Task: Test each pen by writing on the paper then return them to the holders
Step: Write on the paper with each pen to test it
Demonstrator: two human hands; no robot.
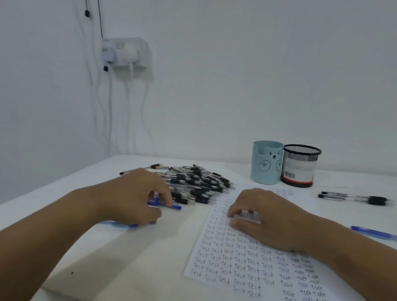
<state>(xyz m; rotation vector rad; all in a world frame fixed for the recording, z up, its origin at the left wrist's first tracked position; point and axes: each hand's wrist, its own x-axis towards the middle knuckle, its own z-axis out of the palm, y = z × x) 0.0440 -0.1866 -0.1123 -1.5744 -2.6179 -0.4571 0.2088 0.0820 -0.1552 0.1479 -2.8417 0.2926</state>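
A white table (152,260) fills the near half of the view and meets a plain white wall at its far edge; a second wall closes the left side, so the table sits in a corner. On the far wall hangs a double socket (126,53) with a white plug and cables trailing down to the table's far left edge.

The paper (243,266) lies near and right of centre, covered in rows of the word "Test". The right hand (263,220) rests on it, fingers loosely curled and grasping nothing. Left of the paper, the left hand (140,195) reaches down with fingers curled round a blue pen (165,205) at the near edge of a pile of black-grip pens (197,183). Another blue pen (119,224) lies partly under that wrist.

At the far right stand two holders side by side, touching: a light blue bear holder (266,163) and a black mesh holder (299,165). Right of them lie two black pens (354,198), and nearer, at the right edge, a blue pen (375,232). Bare tabletop stretches between the arms and along the near left.
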